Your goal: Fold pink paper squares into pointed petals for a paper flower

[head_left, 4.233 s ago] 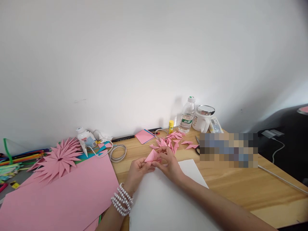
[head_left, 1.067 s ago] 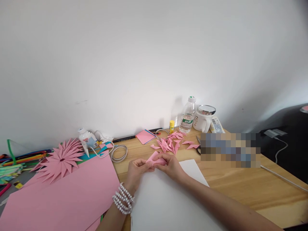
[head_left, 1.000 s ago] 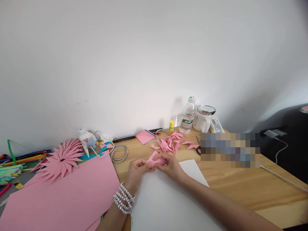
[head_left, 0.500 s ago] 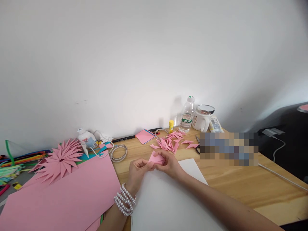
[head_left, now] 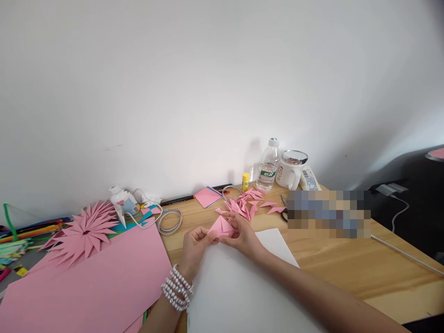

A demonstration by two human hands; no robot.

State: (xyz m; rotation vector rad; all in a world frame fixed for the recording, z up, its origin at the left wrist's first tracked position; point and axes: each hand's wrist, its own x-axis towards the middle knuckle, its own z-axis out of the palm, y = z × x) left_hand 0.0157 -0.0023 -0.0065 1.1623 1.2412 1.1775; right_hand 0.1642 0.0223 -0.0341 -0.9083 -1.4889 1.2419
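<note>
Between both hands is a small folded piece of pink paper (head_left: 221, 226), its pointed top facing away from me and crease lines showing. My left hand (head_left: 198, 238) is closed, pinching its left corner between thumb and fingers. At the right side, my right hand (head_left: 240, 233) grips the same paper, thumb in front and fingers behind. Just below the hands lies a white sheet (head_left: 243, 282). Beyond them is a loose pile of folded pink paper pieces (head_left: 243, 206).
A pink paper pinwheel shape (head_left: 86, 231) rests on large pink sheets (head_left: 104, 277) at left. Along the wall stand a white bottle (head_left: 123, 201), glue stick (head_left: 245, 181), water bottle (head_left: 268, 166) and mug (head_left: 291, 171). Scissors (head_left: 284, 210) lie right, beside a blurred patch.
The folded pink paper has been turned and spread wider, so more of its pointed face and creases show. My hands have stayed at nearly the same spot; the view has shifted slightly.
</note>
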